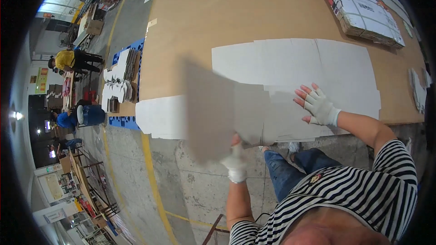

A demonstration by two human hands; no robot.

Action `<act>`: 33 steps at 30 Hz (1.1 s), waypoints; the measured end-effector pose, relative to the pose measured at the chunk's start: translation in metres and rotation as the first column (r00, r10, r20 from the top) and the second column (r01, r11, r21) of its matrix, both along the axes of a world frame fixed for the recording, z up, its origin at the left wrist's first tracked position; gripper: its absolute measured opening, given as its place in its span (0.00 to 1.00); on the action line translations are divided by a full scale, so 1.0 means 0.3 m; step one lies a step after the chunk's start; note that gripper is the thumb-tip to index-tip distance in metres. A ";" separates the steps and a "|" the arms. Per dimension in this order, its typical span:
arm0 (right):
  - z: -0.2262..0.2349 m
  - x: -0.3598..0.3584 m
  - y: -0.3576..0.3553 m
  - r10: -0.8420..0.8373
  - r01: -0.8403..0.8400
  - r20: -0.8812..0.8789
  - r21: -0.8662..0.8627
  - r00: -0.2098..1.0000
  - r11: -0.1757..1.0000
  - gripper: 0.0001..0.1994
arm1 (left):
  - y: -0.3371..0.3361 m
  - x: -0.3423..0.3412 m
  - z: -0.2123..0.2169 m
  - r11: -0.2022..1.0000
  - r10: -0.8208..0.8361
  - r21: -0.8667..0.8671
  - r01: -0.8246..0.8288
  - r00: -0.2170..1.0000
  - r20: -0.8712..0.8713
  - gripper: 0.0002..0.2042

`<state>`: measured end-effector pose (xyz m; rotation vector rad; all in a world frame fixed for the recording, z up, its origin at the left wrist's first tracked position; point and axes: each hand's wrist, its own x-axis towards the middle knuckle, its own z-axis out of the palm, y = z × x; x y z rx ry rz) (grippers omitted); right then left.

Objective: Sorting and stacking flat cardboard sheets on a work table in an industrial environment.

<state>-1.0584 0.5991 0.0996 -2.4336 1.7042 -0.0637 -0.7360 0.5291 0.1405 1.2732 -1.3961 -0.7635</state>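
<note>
White fingerless gloves cover both of my hands. My left hand (pixel 235 159), blurred by motion, grips the near edge of a raised piece of cardboard (pixel 210 113); the thumb shows and the other fingers are hidden behind it. That piece is smeared and stands tilted up from the table, partly covering the white sheets behind it. My right hand (pixel 320 106) is spread with its fingers apart, over a flat white cardboard sheet (pixel 327 70) with cut edges and a crease line. Another white sheet (pixel 159 118) lies along the table's near edge, to the left of the raised piece.
A brown-topped table (pixel 195 22) carries a strapped bundle of printed cartons (pixel 363 9) at the far right. Stacked white cardboard (pixel 120 79) sits on a blue pallet (pixel 125 122) at left. People work farther off, one in a yellow shirt (pixel 65 59).
</note>
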 end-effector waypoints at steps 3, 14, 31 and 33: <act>-0.012 -0.004 0.019 -0.020 0.020 0.008 -0.006 1.000 1.000 0.38 | -0.080 0.091 -0.054 0.947 0.007 0.262 0.188 0.800 -0.600 0.19; -0.028 -0.012 0.026 -0.010 0.012 0.064 -0.026 0.998 1.000 0.36 | -0.101 0.066 -0.072 0.984 0.089 0.160 -0.081 0.995 -0.041 0.13; -0.023 -0.033 0.051 -0.027 0.026 -0.031 -0.013 0.999 1.000 0.39 | -0.105 0.036 -0.114 0.924 0.285 0.315 -0.218 0.940 -0.185 0.16; -0.020 -0.031 0.048 -0.007 0.006 -0.038 -0.013 0.999 1.000 0.39 | -0.068 0.006 -0.060 0.976 0.055 -0.215 -0.040 0.997 0.063 0.10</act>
